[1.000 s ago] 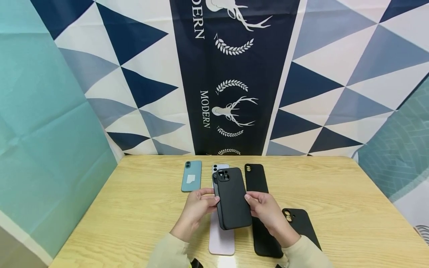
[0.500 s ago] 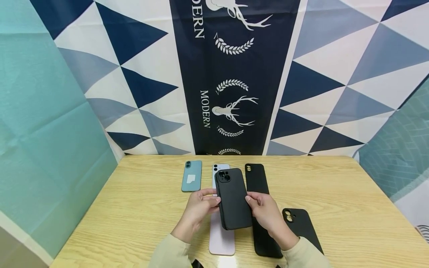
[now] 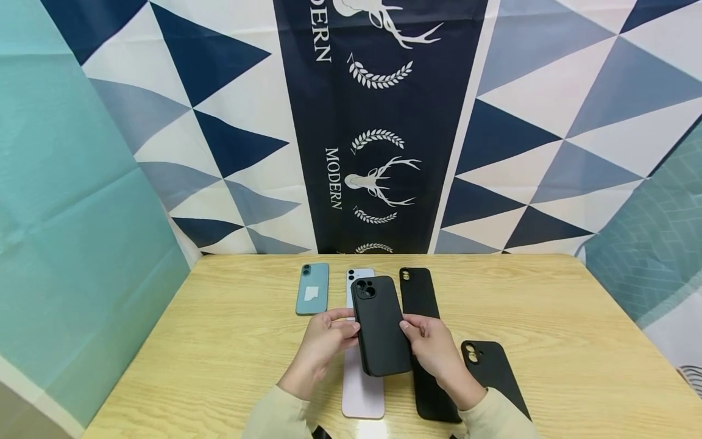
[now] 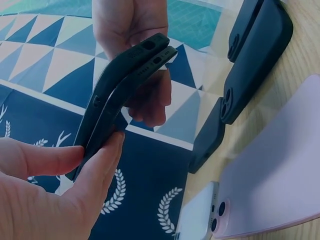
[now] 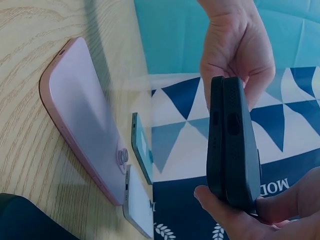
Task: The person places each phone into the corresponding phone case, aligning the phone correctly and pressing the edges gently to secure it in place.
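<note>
Above the table's middle, a black phone case (image 3: 384, 332) is held tilted, its back and camera cutout showing in the head view. A dark phone (image 5: 215, 150) lies flat against the case's inner side, mostly hidden behind it in the head view. My left hand (image 3: 320, 344) pinches the left edges of both between thumb and fingers. On the right edge, my right hand (image 3: 436, 347) grips with its thumb in front. Both bottom ends, with their port openings, appear side by side in the wrist views. Below them lies a pink phone (image 3: 363, 393).
Behind the pink phone lies a pale phone (image 3: 351, 297), with a teal phone (image 3: 312, 280) to its left. Black phone cases lie right of the pink phone: one at the back (image 3: 418, 289), one in front (image 3: 433, 393), another farther right (image 3: 499, 375). A patterned cloth (image 3: 378, 122) hangs behind the table.
The phone, which stuck out left of the case a second ago, has shifted behind it so their edges nearly line up. Both hands keep their grip, and the other items stay put.
</note>
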A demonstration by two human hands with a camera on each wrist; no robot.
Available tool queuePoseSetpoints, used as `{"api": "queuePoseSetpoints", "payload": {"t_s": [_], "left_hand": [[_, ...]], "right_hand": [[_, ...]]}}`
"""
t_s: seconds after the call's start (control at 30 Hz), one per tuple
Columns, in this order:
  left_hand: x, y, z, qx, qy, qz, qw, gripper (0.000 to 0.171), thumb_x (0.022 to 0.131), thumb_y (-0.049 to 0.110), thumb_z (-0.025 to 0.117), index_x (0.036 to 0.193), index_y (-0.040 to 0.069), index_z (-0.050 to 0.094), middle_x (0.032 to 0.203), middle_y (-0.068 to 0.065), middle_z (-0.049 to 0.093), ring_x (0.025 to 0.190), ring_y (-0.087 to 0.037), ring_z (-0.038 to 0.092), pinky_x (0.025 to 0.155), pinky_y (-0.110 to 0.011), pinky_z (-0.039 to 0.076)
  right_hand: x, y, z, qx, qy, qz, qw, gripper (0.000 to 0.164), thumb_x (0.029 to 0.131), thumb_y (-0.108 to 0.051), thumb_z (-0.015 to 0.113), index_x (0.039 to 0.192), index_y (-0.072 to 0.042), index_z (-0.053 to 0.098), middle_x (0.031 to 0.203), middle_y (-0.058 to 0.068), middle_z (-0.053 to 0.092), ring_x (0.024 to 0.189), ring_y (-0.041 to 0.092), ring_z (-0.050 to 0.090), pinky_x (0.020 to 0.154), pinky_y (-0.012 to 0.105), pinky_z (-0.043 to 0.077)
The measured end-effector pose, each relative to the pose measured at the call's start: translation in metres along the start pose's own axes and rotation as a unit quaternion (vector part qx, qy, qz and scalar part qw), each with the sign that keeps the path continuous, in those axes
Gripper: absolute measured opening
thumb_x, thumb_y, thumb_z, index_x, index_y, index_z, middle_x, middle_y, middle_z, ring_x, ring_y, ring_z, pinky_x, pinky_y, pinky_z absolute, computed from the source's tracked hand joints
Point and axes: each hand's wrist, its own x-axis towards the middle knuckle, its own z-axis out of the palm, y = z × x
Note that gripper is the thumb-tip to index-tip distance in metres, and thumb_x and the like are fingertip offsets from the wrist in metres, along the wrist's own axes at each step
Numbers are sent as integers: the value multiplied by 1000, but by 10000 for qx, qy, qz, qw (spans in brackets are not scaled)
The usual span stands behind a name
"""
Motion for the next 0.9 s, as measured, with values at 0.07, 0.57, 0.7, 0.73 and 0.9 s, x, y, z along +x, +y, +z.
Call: {"api": "queuePoseSetpoints", "payload": {"t_s": [0.07, 0.57, 0.7, 0.73, 0.9], "left_hand": [[0, 1, 0, 3, -8, 11, 10000, 38, 87, -1, 61, 123, -10, 56, 95, -11, 74, 77, -8, 67, 77, -28, 60], [-2, 4, 2, -70, -134, 121, 9998, 34, 89, 3, 62, 119, -10, 57, 95, -17, 74, 75, -9, 69, 77, -30, 61], [-3, 6, 2, -143, -240, 177, 9995, 40, 88, 12, 67, 119, -10, 56, 102, -23, 72, 79, -15, 73, 80, -34, 61], [-3, 7, 3, -128, -248, 202, 9994, 41, 88, 13, 68, 119, -10, 56, 102, -23, 72, 80, -16, 73, 80, -35, 60], [-3, 9, 6, 87, -200, 285, 9994, 44, 84, 14, 72, 119, -9, 57, 101, -22, 73, 81, -16, 73, 81, -35, 60]], "right_hand": [[0, 0, 0, -67, 41, -62, 10000, 32, 97, -9, 52, 123, 8, 60, 79, 14, 68, 84, 14, 61, 73, 24, 51], [0, 1, 3, -101, 87, -26, 9999, 30, 97, -7, 52, 120, 9, 62, 83, 18, 71, 84, 22, 67, 75, 33, 56], [0, 1, 4, 132, -1, 208, 9997, 31, 96, -6, 52, 122, 8, 61, 51, -3, 40, 49, 8, 41, 47, 20, 34], [0, 1, 4, 187, -22, 226, 9996, 31, 96, -6, 52, 123, 8, 60, 50, -4, 39, 46, 7, 37, 45, 20, 30], [-1, 1, 4, 234, -16, 219, 9995, 31, 96, -6, 52, 122, 8, 61, 50, -5, 38, 46, 7, 37, 44, 19, 29]]}}
